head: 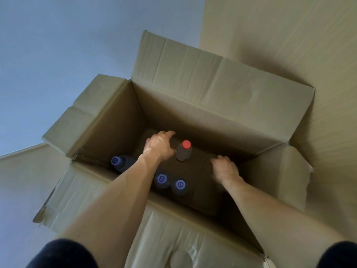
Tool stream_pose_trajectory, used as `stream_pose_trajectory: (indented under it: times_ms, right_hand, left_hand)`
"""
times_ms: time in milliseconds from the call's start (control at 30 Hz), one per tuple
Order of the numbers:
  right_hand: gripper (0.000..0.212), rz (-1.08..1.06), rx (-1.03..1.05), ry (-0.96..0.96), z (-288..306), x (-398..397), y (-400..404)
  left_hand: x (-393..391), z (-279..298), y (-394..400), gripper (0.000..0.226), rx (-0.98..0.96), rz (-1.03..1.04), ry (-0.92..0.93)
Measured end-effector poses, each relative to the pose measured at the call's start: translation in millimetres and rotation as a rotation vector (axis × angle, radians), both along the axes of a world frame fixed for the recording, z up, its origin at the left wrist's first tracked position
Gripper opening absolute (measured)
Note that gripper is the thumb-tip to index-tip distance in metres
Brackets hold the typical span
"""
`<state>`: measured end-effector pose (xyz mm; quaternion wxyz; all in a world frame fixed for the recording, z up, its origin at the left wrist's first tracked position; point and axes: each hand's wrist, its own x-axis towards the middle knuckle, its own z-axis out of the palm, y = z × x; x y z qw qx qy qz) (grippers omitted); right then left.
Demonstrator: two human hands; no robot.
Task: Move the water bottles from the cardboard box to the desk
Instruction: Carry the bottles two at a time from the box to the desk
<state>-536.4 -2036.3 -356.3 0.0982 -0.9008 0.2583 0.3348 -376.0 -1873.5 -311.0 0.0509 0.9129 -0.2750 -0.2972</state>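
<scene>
An open cardboard box [193, 105] stands below me with its flaps spread out. Inside stand a dark bottle with a red cap [186, 145] and three bottles with purple caps: one at the left [115, 161] and two side by side near the front wall [161, 178] [180, 184]. My left hand [159, 146] is deep in the box, just left of the red-capped bottle, fingers loosely curved and thumb close to the bottle's neck. My right hand [225, 169] is blurred at the right of the box floor, fingers pointing down, nothing seen in it.
The box's far flap [222, 74] leans back against a tan surface [289, 31]. A blue-grey surface [58, 45] fills the left. The right part of the box floor [201, 190] is dark and bare. My dark sleeves show at the bottom corners.
</scene>
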Motion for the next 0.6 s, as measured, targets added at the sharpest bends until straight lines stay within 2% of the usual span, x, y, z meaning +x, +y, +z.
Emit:
stream_pose_trajectory:
  times_ms: [67, 200, 600]
  right_hand:
    - [0.044, 0.023, -0.024, 0.116, -11, -15, -6]
    - [0.045, 0.054, -0.040, 0.218, -30, -29, -8]
    - [0.036, 0.107, -0.140, 0.388, -47, -29, 1]
  left_hand:
    - [-1, -9, -6, 0.080, 0.010, -0.002, 0.061]
    - [-4, -31, -15, 0.087, 0.020, -0.011, 0.132]
    - [-2, -81, -29, 0.083, -0.052, 0.010, 0.145]
